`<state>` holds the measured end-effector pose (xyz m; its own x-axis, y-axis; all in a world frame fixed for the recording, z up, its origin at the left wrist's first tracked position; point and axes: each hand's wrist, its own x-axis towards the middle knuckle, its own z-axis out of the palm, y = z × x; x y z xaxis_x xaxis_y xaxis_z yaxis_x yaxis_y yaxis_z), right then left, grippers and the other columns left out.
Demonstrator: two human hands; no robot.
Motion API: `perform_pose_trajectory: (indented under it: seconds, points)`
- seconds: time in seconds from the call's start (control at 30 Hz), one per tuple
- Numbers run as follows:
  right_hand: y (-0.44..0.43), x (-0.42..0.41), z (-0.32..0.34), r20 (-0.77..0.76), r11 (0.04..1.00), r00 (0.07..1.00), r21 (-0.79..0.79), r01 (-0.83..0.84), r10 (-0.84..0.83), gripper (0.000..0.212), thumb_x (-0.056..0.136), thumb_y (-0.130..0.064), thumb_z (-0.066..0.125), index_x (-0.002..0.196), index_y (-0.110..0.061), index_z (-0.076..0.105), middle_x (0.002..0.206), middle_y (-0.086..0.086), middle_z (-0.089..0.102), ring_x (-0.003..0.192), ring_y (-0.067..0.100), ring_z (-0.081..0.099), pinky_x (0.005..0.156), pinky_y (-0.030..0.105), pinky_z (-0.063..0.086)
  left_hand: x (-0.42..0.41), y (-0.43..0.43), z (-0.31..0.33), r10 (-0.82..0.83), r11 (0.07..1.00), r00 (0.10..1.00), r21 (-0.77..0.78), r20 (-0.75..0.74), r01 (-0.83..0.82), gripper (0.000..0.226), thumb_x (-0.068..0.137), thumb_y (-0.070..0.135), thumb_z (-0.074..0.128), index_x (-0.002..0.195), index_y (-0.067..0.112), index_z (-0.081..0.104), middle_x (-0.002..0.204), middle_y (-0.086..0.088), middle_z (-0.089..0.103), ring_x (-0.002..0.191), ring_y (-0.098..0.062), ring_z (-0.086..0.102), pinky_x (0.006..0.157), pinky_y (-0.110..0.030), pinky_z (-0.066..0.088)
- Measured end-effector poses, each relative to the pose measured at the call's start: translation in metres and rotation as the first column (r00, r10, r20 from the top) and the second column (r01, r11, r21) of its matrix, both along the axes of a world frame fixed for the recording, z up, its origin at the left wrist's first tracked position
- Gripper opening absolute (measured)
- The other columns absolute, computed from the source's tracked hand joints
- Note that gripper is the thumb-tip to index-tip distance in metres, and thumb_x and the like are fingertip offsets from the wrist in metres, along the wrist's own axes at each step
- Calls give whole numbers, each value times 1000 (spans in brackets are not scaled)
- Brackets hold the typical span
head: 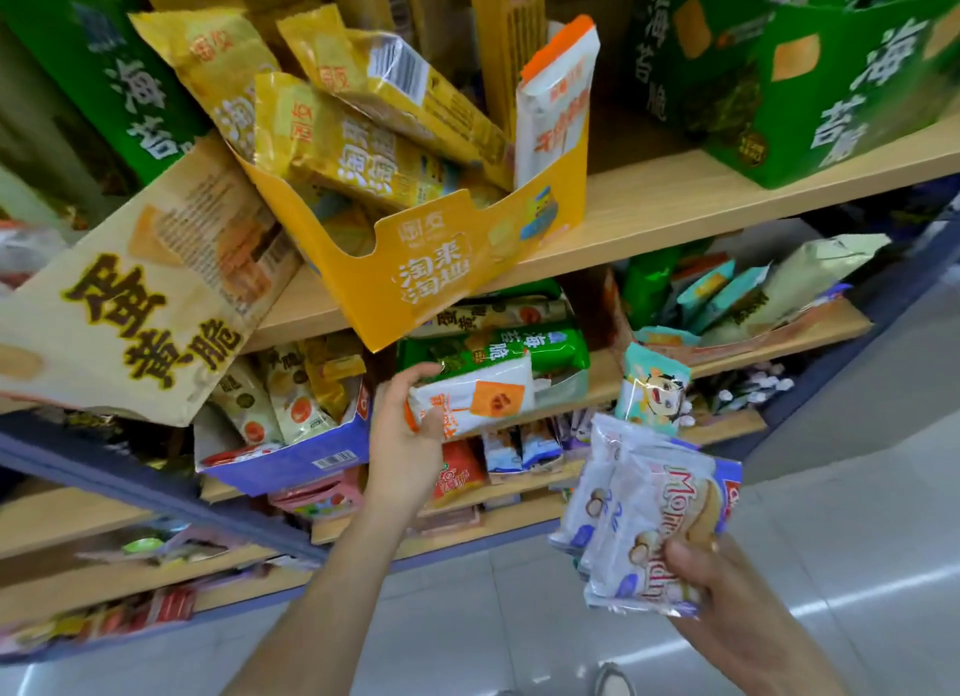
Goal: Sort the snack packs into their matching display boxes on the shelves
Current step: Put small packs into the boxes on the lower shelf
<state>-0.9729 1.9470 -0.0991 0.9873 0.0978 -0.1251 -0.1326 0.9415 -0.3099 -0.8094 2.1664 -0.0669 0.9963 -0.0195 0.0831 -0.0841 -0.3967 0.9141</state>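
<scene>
White-and-orange, the snack pack [478, 401] lay pinched between the thumb and curled fingers [417, 376] of my left hand [410, 440] in front of the middle shelf, its long axis running left to right with the right end tipped slightly up. The yellow display box [441, 279] on the upper shelf [675, 201] sat above it, a like pack [556, 102] upright at its right end. My left hand was nearer; I judged the pack needed lifting and turning on end, while my right hand [727, 586] gripped a white-and-blue bundle [644, 529].
</scene>
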Motion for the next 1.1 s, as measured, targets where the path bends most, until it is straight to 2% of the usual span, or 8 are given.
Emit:
perform_pose_trajectory:
  seconds: [0.07, 0.1, 0.17, 0.27, 0.43, 0.7, 0.9, 1.1]
  points:
    - [-5, -3, 5, -67, 995, 997, -101, 28, -34, 51, 99, 17, 24, 150, 10, 19, 145, 44, 28, 136, 54, 31, 114, 57, 26, 11, -4, -2, -5, 994, 990, 107, 140, -10, 50, 87, -10, 57, 101, 38, 57, 116, -2, 52, 104, 11, 48, 86, -4, 36]
    - [0, 1, 5, 2, 993, 1000, -117, -9, 9, 54, 95, 9, 52, 146, 2, 38, 138, 40, 43, 130, 50, 44, 108, 54, 38, 16, -6, -4, -4, 989, 978, 143, 206, -26, 47, 85, -12, 58, 99, 33, 58, 113, -3, 52, 102, 15, 46, 86, 0, 32]
    - [-2, 1, 8, 0, 946, 999, -322, -37, 39, 73, 42, -16, 101, 110, -18, 76, 109, 27, 70, 97, 38, 71, 76, 44, 59, 23, -11, -11, 25, 981, 956, 176, 292, -79, 43, 82, -16, 59, 95, 25, 60, 110, -6, 52, 100, 10, 48, 85, 2, 30]
    - [-2, 4, 24, -109, 886, 994, -459, -68, 20, 80, 10, -23, 102, 87, -16, 81, 94, 27, 73, 77, 36, 74, 60, 39, 60, 34, -16, -22, 71, 962, 937, 226, 341, -155, 41, 79, -17, 58, 93, 21, 63, 111, -8, 54, 101, -12, 52, 81, 0, 34]
    - [-7, 16, 27, -120, 849, 984, -499, -174, 131, 75, 17, -31, 102, 87, -16, 81, 95, 25, 73, 82, 34, 73, 66, 37, 60, 39, -10, -36, -207, 803, 956, 594, 207, 45, 43, 79, -12, 60, 112, 15, 69, 118, -6, 58, 97, -20, 58, 71, -30, 49]
    - [-7, 30, 27, -173, 839, 966, -481, -253, 192, 90, 18, -23, 102, 101, -6, 74, 103, 31, 70, 84, 40, 72, 64, 41, 60, 56, -24, -34, -346, 423, 897, 899, 274, -111, 28, 87, 29, 69, 114, 23, 70, 99, -5, 66, 95, -32, 60, 74, -43, 46]
    - [-7, 36, 25, -229, 714, 944, -617, -330, 239, 112, 26, -33, 102, 123, -3, 55, 107, 23, 72, 93, 35, 72, 72, 34, 59, 60, -17, -24, -222, 597, 940, 799, 261, -80, 17, 87, 28, 70, 104, 23, 74, 100, -1, 72, 96, -32, 62, 78, -41, 41]
    - [-11, 41, 26, -251, 676, 943, -657, -333, 220, 110, 29, -37, 101, 123, -2, 56, 108, 21, 73, 96, 34, 72, 74, 33, 58, 71, -33, -13, -145, 468, 982, 883, 122, -41, 21, 99, 31, 52, 105, 27, 71, 113, 1, 69, 123, -30, 46, 91, -42, 29]
